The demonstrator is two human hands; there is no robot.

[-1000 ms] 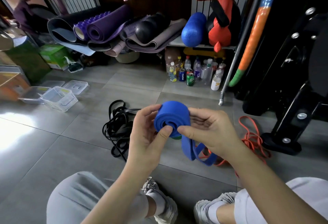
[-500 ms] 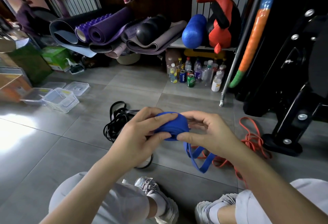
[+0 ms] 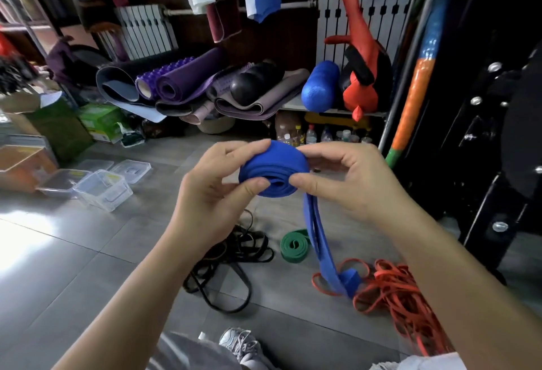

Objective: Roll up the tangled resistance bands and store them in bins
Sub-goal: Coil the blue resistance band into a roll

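Fingers [image 3: 252, 189] pinching blue band roll [image 3: 272, 165], now lifted higher

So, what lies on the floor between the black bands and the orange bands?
In the head view, a rolled green band lies there, and the blue band's loose tail hangs down beside it.

The left forearm [image 3: 132, 296] and right forearm [image 3: 440, 281] are left uncovered. Light grey fabric trousers [image 3: 187, 352] are worn, and a grey-white laced sneaker [image 3: 239, 343] is seen on one foot.
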